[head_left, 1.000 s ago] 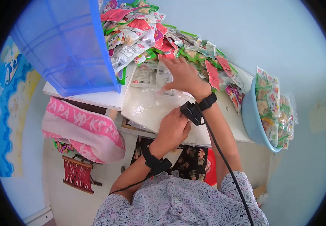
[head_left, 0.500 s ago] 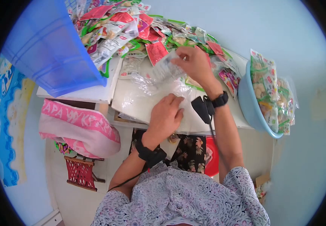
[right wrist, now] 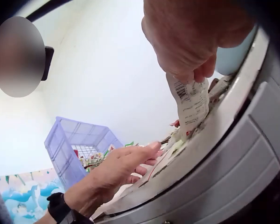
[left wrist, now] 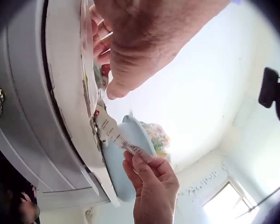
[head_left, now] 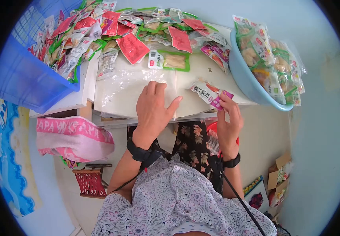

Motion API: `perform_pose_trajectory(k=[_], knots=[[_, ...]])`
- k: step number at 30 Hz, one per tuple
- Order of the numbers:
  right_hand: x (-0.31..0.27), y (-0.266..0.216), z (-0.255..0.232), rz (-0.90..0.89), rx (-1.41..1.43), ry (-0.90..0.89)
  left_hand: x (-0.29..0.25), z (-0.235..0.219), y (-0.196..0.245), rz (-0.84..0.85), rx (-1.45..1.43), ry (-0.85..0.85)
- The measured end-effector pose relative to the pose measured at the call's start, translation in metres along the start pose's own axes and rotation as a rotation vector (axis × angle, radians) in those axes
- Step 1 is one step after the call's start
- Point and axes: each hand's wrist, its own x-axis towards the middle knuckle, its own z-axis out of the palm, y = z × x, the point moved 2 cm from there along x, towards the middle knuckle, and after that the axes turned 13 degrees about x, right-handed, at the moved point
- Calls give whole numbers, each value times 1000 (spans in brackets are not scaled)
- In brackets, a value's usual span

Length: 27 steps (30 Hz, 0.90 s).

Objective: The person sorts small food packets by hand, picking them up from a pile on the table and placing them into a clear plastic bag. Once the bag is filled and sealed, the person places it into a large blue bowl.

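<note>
My right hand (head_left: pixel 229 124) pinches one end of a white and purple food packet (head_left: pixel 204 92) between thumb and fingers, near the table's front edge. In the right wrist view the printed, barcoded back of the packet (right wrist: pixel 191 105) shows. My left hand (head_left: pixel 152 112) is held palm down with fingers extended and thumb spread, over the front of the table by a clear plastic bag (head_left: pixel 118 88). A green-edged packet (head_left: pixel 174 61) with pale contents lies flat beyond both hands. Red packets (head_left: pixel 132 47) lie at the near side of the heap.
A heap of packets (head_left: pixel 154 25) runs along the wall, spilling from a blue plastic crate (head_left: pixel 28 78) at left. At right, a light blue basin (head_left: pixel 236 67) holds filled clear bags (head_left: pixel 282 63). A pink and white towel (head_left: pixel 75 139) hangs at left below the tabletop.
My right hand has drawn back from the heap toward the front edge, now with a packet in its fingers. My left hand's thumb has spread wider. The head view has shifted to the right.
</note>
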Motion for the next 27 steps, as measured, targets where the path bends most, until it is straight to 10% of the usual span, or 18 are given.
perform_pose_trajectory(k=[20, 27], knots=[[-36, 30, -11, 450, 687, 480, 2, 16, -3, -105, -141, -186], [-50, 45, -15, 783, 995, 343, -3, 19, -6, -155, -298, -240]])
